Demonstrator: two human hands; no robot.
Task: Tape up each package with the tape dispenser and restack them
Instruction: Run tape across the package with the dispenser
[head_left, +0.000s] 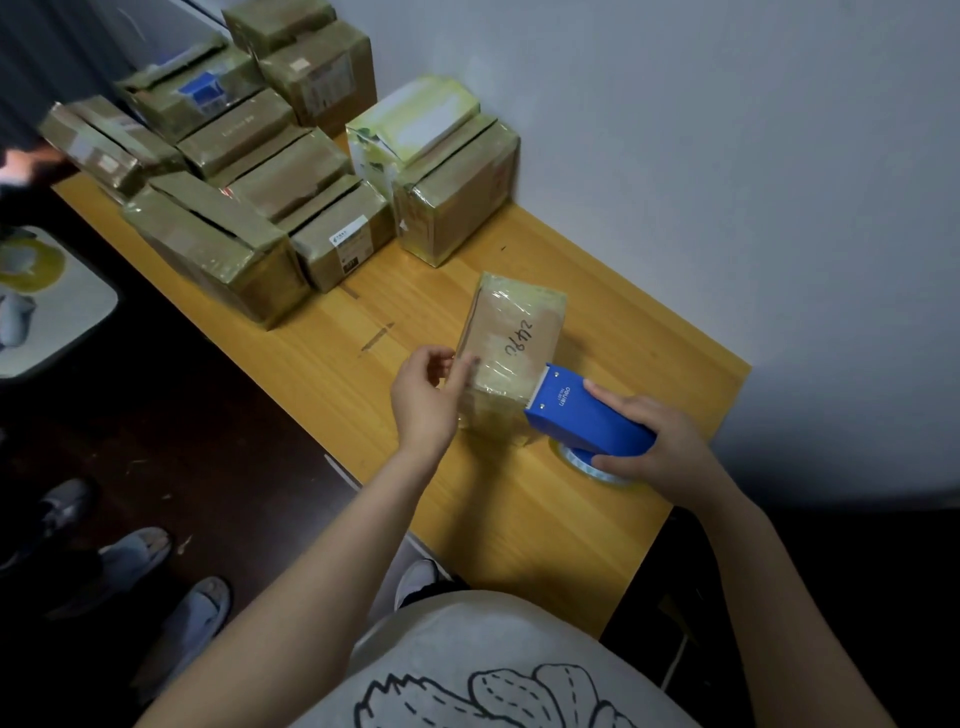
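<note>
Left hand (423, 400) steadies small package (506, 353) (marker writing on top), fingers curled against its side. Right hand (657, 441) grips blue tape dispenser (584, 415), touching package's near edge.

1. A small parcel-packing corner, home or business unclear.
2. Taped cardboard parcels (218, 249), some bearing shipping labels (349, 241), crowd a wooden worktop (519, 509) against a bare white wall (675, 130).
3. Slippered feet (205, 605) nearby.

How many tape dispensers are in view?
1: the blue tape dispenser in the right hand, its front against the package that the left hand holds. The stacked boxes could hide others.
</note>
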